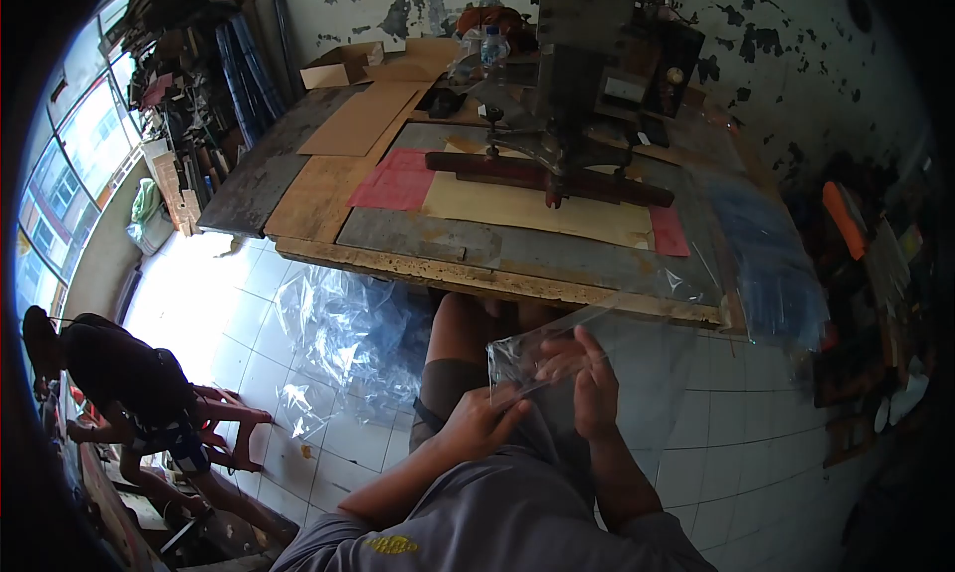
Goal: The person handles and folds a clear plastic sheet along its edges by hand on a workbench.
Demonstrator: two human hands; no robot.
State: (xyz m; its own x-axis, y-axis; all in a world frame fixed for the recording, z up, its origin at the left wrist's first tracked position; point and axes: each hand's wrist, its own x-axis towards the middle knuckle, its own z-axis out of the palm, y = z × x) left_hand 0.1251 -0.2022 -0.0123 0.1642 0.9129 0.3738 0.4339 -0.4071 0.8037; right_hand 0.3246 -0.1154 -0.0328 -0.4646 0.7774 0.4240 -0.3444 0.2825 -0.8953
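Note:
A clear plastic sheet spreads over my lap and rises toward the table edge. With closed fingers and thumb, my left hand grips its near left edge. My right hand is raised against the sheet, fingers stretched out and apart. Part of those fingers shows through the film, which shines and creases between both hands.
Ahead stands a wooden worktable with a metal press over yellow and pink card. Stacked plastic sheets hang at the right. Crumpled plastic lies on the floor. Another person is beside a red stool.

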